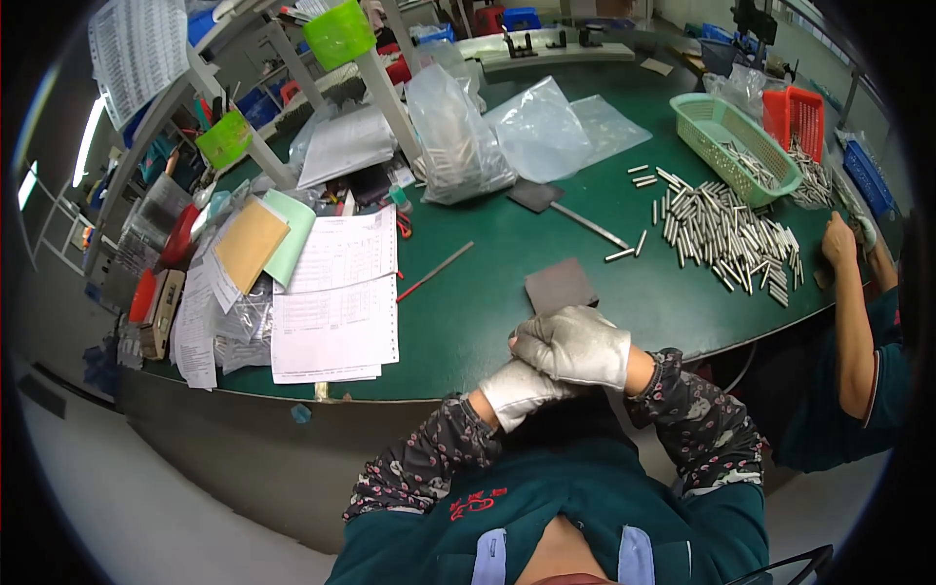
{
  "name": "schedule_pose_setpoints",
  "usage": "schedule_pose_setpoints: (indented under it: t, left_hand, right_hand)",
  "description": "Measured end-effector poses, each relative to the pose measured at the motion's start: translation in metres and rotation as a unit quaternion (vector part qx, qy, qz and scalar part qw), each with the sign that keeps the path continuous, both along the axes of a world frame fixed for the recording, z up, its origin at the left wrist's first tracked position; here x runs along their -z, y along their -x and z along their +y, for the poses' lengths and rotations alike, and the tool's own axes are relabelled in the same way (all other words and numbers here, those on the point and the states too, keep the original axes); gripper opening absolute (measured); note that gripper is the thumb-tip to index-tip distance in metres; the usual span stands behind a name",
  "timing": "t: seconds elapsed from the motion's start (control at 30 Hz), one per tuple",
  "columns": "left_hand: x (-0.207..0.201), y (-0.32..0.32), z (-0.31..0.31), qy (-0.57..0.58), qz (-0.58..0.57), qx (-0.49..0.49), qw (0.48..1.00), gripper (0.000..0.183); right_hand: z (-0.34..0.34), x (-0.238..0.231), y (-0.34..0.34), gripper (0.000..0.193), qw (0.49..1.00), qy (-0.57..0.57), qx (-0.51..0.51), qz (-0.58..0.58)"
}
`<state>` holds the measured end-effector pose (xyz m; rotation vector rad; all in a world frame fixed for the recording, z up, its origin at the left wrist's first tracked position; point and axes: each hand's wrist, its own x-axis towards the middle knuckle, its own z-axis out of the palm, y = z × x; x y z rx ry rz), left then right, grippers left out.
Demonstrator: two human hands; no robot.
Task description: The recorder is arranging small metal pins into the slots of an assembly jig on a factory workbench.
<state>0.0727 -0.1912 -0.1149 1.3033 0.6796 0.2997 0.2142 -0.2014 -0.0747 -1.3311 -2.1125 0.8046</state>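
Both my hands wear whitish-silver gloves and meet at the table's front edge. My right hand (575, 345) lies on top, its fingers curled over and pressed against the other glove. Beneath it rests my left hand (525, 392), with its fingers hidden. Whatever may be between the two hands cannot be seen. Just beyond them a dark grey square block (561, 285) lies flat on the green table (468, 322). Farther off is a hammer-like tool with a flat dark plate (535, 195) and a thin metal handle (592, 225), two loose metal pins near its end.
A heap of metal pins (721, 234) covers the right side, beside a pale green basket (726, 132) and a red basket (793, 119). A co-worker's hand (838, 240) is at far right. Plastic bags (453, 136) stand behind; papers (336, 302) and a thin red-handled rod (434, 272) lie left.
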Motion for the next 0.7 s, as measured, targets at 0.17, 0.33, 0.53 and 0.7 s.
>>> schedule_pose_setpoints:
  t: [0.17,0.33,0.53,0.7]
  left_hand:
    - [-0.045,0.005,-0.004,0.079,-0.155,-0.119,0.977,0.044]
    - [-0.060,0.014,0.040,0.049,-0.099,-0.199,0.974,0.028]
    - [-0.061,0.001,0.078,0.120,-0.080,-0.190,0.971,0.027]
    - [-0.074,-0.026,0.113,0.102,-0.066,-0.179,0.976,0.025]
  right_hand:
    - [0.043,-0.013,-0.037,0.050,0.975,0.101,0.058,0.190]
    - [0.107,-0.032,-0.058,0.023,0.900,-0.290,0.203,-0.255]
    - [0.185,0.000,-0.095,0.036,0.863,-0.182,0.256,-0.397]
    - [0.175,-0.008,-0.092,0.034,0.897,-0.174,0.287,-0.287]
